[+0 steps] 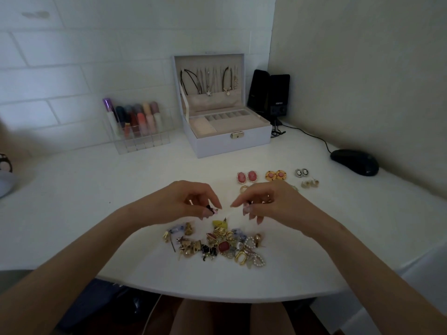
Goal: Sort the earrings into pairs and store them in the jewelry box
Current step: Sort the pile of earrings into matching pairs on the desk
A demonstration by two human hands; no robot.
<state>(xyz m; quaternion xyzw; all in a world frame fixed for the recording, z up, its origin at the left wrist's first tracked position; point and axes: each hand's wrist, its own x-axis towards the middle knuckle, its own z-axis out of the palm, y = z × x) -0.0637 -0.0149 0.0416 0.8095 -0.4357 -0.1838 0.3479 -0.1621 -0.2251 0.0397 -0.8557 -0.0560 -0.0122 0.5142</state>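
Lying nearest on the desk is a pile of mixed earrings. Just beyond it, a small dark earring is pinched by the left hand. The right hand is curled close beside it; whether anything is held cannot be told. Sorted pairs are laid farther right. The box is stood open at the back.

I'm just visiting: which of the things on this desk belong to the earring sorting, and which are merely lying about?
Part of the job: heap of mixed earrings; matched pairs laid out beyond it; open pale grey jewelry box; small black earring pinched in the left hand.
Just lying about: clear acrylic lipstick rack; two black speakers; black computer mouse.
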